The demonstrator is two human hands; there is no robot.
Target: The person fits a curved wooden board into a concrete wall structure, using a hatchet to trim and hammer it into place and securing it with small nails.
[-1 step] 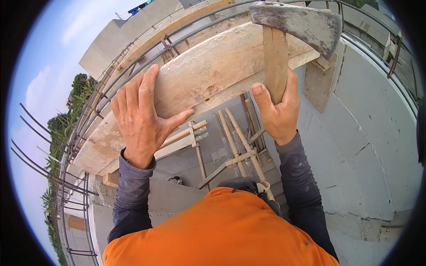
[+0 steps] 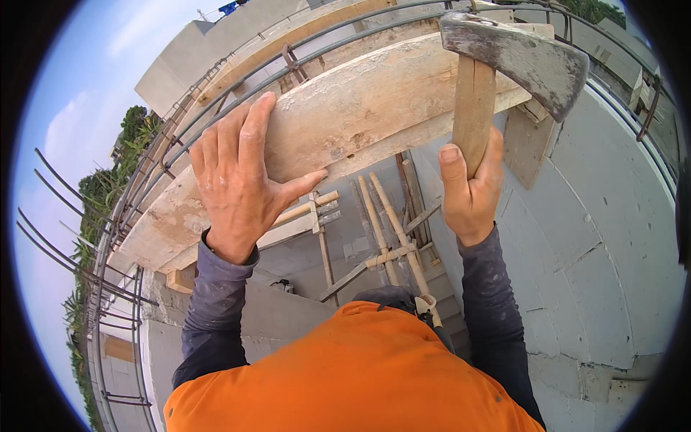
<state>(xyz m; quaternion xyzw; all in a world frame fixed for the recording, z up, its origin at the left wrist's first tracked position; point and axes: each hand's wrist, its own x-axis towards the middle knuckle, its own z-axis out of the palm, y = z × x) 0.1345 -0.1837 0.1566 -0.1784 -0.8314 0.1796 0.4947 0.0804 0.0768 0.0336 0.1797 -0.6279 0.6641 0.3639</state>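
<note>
My left hand (image 2: 237,180) lies over a pale, worn wooden board (image 2: 367,101), its fingers stretched toward the upper edge and its thumb out near the lower one. My right hand (image 2: 473,191) is closed round the short wooden handle of a hatchet (image 2: 473,108). The hatchet is upright, its scuffed grey head on top with the blade pointing right. Handle and head stand in front of the board's right part and hide some of it. Cement-like smears mark the board.
Steel reinforcing bars (image 2: 317,54) run behind the board, and bare bar ends (image 2: 61,191) stick out at left. Grey block walls (image 2: 576,245) rise at right. Below, a bamboo and timber scaffold (image 2: 392,230) stands in the deep gap. A wooden piece (image 2: 525,144) sits against the right wall.
The hatchet and my right hand have shifted to the right and slightly down. My left hand, still on the board, appears slightly farther right and up. The view has shifted a little.
</note>
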